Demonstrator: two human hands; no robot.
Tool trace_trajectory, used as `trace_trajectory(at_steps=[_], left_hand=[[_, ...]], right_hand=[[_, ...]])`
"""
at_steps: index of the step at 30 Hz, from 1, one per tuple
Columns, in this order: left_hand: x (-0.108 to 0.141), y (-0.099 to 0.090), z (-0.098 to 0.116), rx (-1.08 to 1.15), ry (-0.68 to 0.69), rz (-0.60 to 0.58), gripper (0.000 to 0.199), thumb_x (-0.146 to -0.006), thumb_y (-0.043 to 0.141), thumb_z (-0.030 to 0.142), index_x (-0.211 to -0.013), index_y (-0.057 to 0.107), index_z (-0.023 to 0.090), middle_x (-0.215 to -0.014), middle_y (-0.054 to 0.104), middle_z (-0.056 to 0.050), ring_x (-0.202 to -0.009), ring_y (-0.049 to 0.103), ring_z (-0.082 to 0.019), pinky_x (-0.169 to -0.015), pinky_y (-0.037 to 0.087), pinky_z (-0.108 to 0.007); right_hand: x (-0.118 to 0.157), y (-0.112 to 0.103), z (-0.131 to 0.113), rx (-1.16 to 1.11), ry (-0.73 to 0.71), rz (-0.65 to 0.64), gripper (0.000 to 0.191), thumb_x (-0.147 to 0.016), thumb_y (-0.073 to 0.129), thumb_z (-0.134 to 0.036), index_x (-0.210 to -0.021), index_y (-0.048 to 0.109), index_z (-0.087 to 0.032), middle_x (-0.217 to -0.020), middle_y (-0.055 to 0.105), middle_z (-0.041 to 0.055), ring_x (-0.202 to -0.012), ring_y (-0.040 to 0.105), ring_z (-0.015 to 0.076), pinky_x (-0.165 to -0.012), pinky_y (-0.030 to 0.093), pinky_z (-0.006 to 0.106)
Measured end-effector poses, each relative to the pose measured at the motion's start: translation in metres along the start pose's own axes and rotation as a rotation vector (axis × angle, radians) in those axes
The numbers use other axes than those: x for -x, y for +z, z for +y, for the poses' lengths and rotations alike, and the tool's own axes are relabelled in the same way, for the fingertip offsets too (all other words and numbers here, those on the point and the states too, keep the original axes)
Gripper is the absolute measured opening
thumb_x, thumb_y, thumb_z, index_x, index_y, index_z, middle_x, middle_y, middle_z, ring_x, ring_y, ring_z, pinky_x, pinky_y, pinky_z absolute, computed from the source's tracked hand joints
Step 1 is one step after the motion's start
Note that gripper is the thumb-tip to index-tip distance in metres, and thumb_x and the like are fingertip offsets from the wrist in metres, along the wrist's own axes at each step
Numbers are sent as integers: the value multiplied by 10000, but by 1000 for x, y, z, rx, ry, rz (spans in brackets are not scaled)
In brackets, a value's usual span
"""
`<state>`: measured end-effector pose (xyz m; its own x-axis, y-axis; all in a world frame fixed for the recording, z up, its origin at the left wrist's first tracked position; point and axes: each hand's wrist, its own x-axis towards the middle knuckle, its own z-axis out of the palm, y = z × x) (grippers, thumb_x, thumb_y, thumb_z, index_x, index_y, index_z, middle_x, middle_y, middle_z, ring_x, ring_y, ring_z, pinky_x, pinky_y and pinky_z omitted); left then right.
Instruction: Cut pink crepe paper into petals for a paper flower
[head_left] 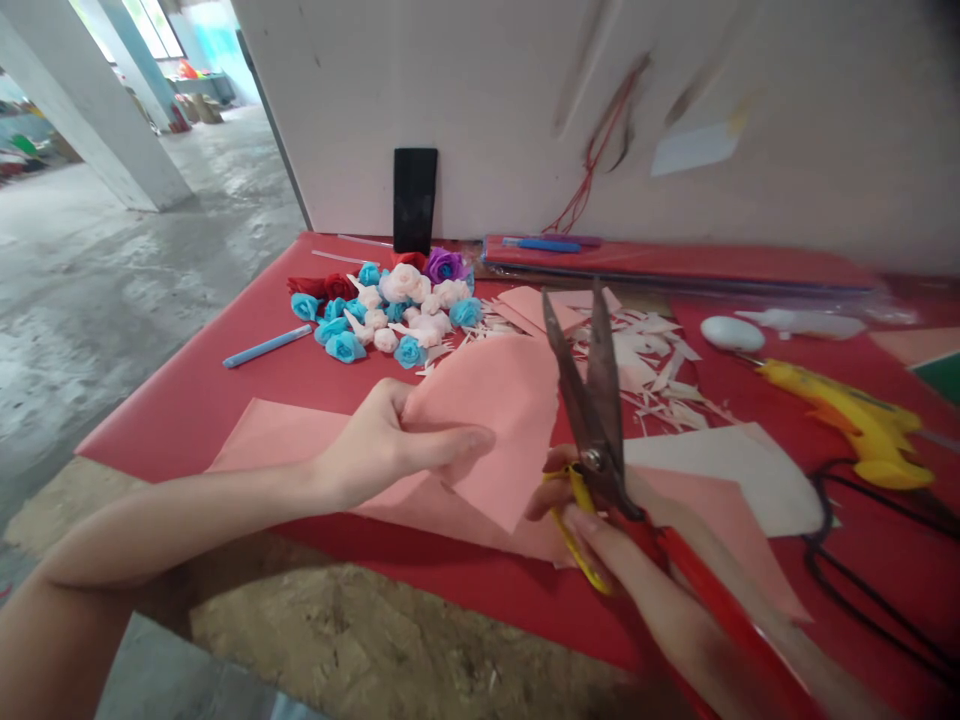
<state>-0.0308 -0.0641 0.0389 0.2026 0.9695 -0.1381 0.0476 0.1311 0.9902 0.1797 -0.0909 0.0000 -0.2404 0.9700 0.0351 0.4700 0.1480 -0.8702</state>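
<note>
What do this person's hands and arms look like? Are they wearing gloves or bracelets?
No gloves or bracelets show. The left hand and right hand are both bare, and no sleeve shows on either arm. I can't see any rings or markings.

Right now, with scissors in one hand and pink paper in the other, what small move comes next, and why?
Probably ease the nearest edge of the pink paper between the scissors' blades: they stand open close by, your left hand pinches the sheet, and your right hand holds the handles.
</note>
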Motion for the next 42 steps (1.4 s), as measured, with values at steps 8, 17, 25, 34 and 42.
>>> trace_trajectory(at_steps=[8, 17, 25, 34, 42], left_hand=[[1, 6, 5, 24, -58, -73, 295, -654, 663, 223, -415, 525, 120, -433, 474, 17, -447, 424, -59, -433, 408, -179], [0, 7, 7, 96, -119, -68, 215, -584, 697, 160, -431, 553, 115, -446, 478, 23, -448, 413, -57, -425, 404, -177], [1, 5, 3, 33, -77, -98, 282, -657, 667, 227, -435, 530, 121, -441, 468, 21, -466, 423, -59, -448, 404, -173], [1, 4, 4, 31, -40, -98, 288, -662, 669, 236, -436, 535, 118, -437, 479, 22, -469, 445, -60, -464, 424, -170], [-5, -3, 2, 80, 19, -49, 157, -624, 733, 219, -538, 651, 117, -515, 598, 3, -500, 543, -85, -490, 471, -185]], right_hand=[[0, 8, -23, 59, -82, 46, 148, -821, 417, -258, -915, 531, -272, -594, 584, -32, -393, 491, 136, -391, 384, 246], [1, 6, -14, 117, -14, -32, 204, -879, 353, -333, -930, 527, -241, -446, 406, -52, -384, 444, 134, -401, 348, 252], [4, 10, -19, -70, 50, -55, 193, -877, 391, -383, -837, 506, -233, -499, 470, -42, -404, 464, 115, -380, 370, 221], [-2, 2, -19, -91, 48, -185, 203, -863, 418, -385, -846, 536, -222, -566, 584, 14, -507, 573, 165, -464, 466, 257], [-1, 2, -12, -79, 71, -178, 334, -896, 362, -475, -853, 546, -200, -526, 551, 14, -401, 504, 133, -365, 398, 225]])
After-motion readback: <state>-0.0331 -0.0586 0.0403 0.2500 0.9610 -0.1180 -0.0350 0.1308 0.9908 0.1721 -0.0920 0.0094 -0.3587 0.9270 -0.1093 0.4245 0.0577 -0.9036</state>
